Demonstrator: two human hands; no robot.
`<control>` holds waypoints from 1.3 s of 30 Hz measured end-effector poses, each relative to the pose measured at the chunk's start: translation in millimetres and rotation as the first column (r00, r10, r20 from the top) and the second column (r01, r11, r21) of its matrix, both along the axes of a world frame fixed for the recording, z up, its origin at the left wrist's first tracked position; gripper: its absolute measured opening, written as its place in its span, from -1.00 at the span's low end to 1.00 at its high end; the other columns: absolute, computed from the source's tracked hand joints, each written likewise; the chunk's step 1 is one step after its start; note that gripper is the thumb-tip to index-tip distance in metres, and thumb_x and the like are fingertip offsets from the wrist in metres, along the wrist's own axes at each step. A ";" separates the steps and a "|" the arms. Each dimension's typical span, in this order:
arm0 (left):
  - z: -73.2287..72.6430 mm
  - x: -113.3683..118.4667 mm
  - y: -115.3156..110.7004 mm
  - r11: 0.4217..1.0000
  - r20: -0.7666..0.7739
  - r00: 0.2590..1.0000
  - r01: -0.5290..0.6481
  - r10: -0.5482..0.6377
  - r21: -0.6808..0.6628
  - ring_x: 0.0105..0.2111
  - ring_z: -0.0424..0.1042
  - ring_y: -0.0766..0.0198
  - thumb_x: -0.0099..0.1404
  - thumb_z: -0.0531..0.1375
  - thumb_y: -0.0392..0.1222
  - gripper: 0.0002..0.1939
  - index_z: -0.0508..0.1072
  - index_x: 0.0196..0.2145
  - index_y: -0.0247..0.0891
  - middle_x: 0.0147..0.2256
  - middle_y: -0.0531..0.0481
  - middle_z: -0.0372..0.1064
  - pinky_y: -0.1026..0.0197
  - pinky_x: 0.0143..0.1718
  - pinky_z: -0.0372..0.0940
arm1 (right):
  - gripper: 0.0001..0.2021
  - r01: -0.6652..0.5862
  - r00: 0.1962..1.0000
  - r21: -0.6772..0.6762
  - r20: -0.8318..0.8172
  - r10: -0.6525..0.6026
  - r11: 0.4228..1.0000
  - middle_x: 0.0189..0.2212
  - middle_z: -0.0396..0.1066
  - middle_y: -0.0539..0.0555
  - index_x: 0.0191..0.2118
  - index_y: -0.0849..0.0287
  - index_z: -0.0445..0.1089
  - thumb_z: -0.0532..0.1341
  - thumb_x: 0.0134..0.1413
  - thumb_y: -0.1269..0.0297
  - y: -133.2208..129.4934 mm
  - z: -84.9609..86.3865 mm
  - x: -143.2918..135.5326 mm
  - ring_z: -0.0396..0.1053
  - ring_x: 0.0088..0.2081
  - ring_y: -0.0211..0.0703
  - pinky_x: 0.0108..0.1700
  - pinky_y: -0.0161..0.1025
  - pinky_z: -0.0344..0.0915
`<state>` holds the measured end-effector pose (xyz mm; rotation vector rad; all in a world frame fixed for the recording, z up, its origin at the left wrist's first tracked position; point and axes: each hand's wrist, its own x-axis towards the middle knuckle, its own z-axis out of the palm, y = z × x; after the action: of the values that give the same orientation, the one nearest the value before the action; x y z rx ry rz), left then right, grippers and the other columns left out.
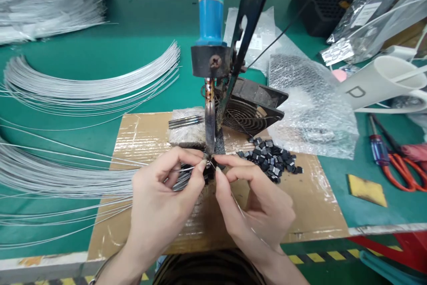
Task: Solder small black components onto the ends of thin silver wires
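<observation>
My left hand point(163, 200) pinches a thin grey wire point(188, 169) between thumb and fingertips, right under the tip of an upright soldering iron point(210, 116). Close beside it, my right hand point(256, 205) pinches a thin strand of solder wire point(238, 207), which runs back across the palm. Both sets of fingertips meet at the iron's tip, and whatever small part lies between them is too hidden to make out. Left of my hands, a bundle of grey wires point(83, 180) reaches in under the left hand. Small black connectors point(270, 158) lie heaped to the right.
Cardboard point(310, 200) covers the green bench beneath my hands. Behind the iron's black bracket point(247, 14) leans a fan point(250, 107). Another wire bundle point(93, 82) lies at left. Rightward are bubble wrap point(307, 98), a white mug point(376, 82), orange-handled scissors point(400, 174) and a yellow sponge point(367, 190).
</observation>
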<state>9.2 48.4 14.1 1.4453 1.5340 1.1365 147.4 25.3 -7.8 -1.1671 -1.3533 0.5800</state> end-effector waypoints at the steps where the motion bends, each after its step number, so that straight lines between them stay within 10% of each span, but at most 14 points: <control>1: 0.2 0.0 0.0 1.000 -0.004 1.000 -0.002 0.002 -0.003 -0.29 0.58 0.44 0.28 0.33 -0.36 -0.84 0.57 -0.37 -0.10 -0.29 0.19 0.60 0.50 -0.28 0.43 | -0.79 -0.001 1.000 -0.001 -0.002 0.001 1.000 -0.17 0.68 0.15 -0.26 0.22 0.46 0.34 0.10 0.68 0.1 -0.1 0.1 0.67 -0.13 -0.18 -0.07 -0.32 0.56; 35: -0.3 -3.9 -1.9 0.999 -0.108 0.994 0.002 -0.006 -0.034 -0.30 0.59 0.27 0.28 0.32 -0.28 -0.89 0.58 -0.40 -0.11 -0.32 0.11 0.62 0.29 -0.40 0.37 | -0.82 -0.030 0.998 -0.098 -0.052 0.025 0.995 -0.15 0.68 0.09 -0.29 0.12 0.44 0.33 0.17 0.57 -1.6 -1.8 4.1 0.66 -0.14 -0.10 -0.03 -0.18 0.56; 39: -0.6 -8.8 -6.6 1.000 -0.210 0.978 -0.022 0.020 -0.005 -0.33 0.58 0.22 0.30 0.31 -0.23 -0.88 0.56 -0.41 -0.10 -0.30 0.09 0.65 0.20 -0.44 0.26 | -0.90 0.159 0.974 -0.205 -0.128 -0.188 0.966 -0.30 0.60 0.01 -0.23 0.10 0.48 0.36 0.24 0.44 -5.2 -4.4 20.3 0.59 -0.26 -0.17 -0.14 -0.23 0.50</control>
<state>0.4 41.8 13.5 1.5884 1.6990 1.0149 167.7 20.2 -12.2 -1.3590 -1.0745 0.6676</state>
